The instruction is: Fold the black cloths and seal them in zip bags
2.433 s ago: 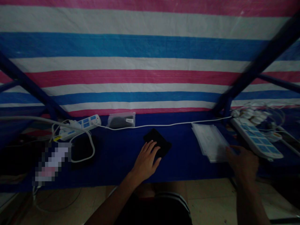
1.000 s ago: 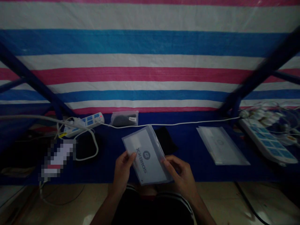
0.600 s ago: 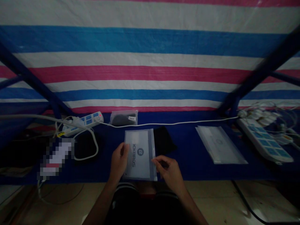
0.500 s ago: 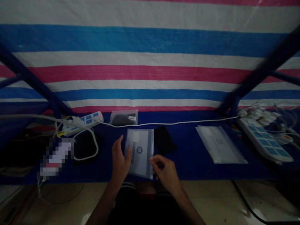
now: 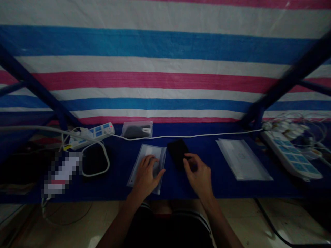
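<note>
Fingers of my left hand (image 5: 147, 175) are curled down over a clear zip pouch (image 5: 146, 151), palm pressing on it. Whether they pinch anything through the plastic I can't tell. My right hand (image 5: 199, 175) is open, its fingertips (image 5: 190, 161) loosely bent at the edge of a flat black item (image 5: 176, 153) just beside the pouch, and it grips nothing that I can see.

The pouch lies on a navy-covered table (image 5: 212, 187), its lower corner near the front edge. That's the likeliest trouble: if I press unevenly, the plastic could skate on the cover and slip over the edge. A careless sweep of my right hand could also shove the black item against the thin white cable (image 5: 181, 136) behind it, dragging the cable or the clear bag (image 5: 131, 132) beyond.

As for writing, my left hand and the dim light leave nothing legible on the pouch. A second clear pouch (image 5: 243, 160) to my right shows a faint round mark — too dim to read. The small white label (image 5: 146, 130) on the clear bag is too small to make out, and the white power strip (image 5: 90, 133) shows a red light but no readable brand.
</note>
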Demonstrator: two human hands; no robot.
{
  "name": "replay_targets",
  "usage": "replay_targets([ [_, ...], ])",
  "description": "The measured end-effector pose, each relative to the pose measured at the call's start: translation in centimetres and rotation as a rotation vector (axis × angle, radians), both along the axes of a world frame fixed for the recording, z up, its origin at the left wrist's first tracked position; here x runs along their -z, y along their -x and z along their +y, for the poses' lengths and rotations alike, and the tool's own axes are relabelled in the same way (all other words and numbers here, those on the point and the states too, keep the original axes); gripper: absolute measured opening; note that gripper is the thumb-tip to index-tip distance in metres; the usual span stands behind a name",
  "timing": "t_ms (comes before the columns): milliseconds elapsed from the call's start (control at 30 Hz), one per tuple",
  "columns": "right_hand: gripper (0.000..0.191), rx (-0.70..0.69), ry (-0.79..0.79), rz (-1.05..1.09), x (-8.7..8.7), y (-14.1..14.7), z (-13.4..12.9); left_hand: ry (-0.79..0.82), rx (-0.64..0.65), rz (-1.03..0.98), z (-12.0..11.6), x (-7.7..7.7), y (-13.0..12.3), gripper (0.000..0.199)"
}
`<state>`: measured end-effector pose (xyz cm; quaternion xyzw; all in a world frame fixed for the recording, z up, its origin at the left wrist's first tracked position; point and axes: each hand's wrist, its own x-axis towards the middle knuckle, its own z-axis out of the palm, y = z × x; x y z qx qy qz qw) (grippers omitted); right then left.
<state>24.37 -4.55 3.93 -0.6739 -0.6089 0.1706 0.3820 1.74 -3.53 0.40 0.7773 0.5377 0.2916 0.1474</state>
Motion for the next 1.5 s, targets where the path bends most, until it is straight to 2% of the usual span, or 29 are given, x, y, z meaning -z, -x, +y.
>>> replay_targets([
  [67, 0.049, 0.098, 0.027, -0.112, 0.0, -1.6, 1.9, -0.009, -0.05, 0.068, 0.3, -0.4, -0.4, 0.028],
  [100, 0.054, 0.117, 0.091, -0.168, 0.1, -2.1, 2.8, -0.016, -0.075, 0.102, 0.4, -0.5, -0.7, 0.028],
  [200, 0.065, 0.09, 0.321, -0.254, 0.3, -2.6, 4.9, -0.037, -0.131, 0.179, 1.0, -0.4, -1.2, 0.023],
  [300, 0.065, 0.049, 0.447, -0.274, 0.4, -2.1, 5.9, -0.052, -0.152, 0.177, 1.5, 0.1, -1.3, 0.016],
  [500, 0.06, -0.03, 0.508, -0.336, 0.9, -1.3, 6.5, -0.073, -0.163, 0.093, 1.8, 1.0, -1.0, 0.011],
  [600, 0.048, -0.061, 0.452, -0.342, 1.6, -1.6, 6.2, -0.068, -0.15, 0.068, 1.8, 1.1, -0.9, 0.009],
  [700, 0.036, -0.067, 0.354, -0.196, 2.4, -2.3, 5.5, -0.054, -0.126, 0.048, 1.7, 1.0, -0.8, 0.009],
  [800, 0.033, -0.067, 0.284, 0.081, 2.8, -2.9, 4.9, -0.046, -0.114, 0.032, 1.6, 0.8, -0.7, 0.01],
  [933, 0.051, -0.158, 0.294, 0.608, 2.8, -2.3, 4.2, -0.035, -0.091, 0.029, 1.6, 0.7, -0.6, 0.012],
  [1000, 0.06, -0.228, 0.346, 0.753, 2.8, -1.7, 4.0, -0.033, -0.089, 0.031, 1.6, 0.8, -0.5, 0.009],
  [1133, 0.074, -0.365, 0.484, 0.843, 3.2, -1.0, 3.6, -0.029, -0.081, 0.02, 1.7, 0.9, -0.3, 0.006],
  [1233, 0.079, -0.41, 0.518, 0.853, 3.6, -1.2, 3.5, -0.022, -0.085, -0.004, 1.7, 0.9, -0.3, 0.008],
  [1500, 0.069, -0.548, 0.563, 0.788, 3.2, -1.7, 3.5, -0.026, -0.101, -0.112, 1.9, 1.1, -0.3, 0.009],
])
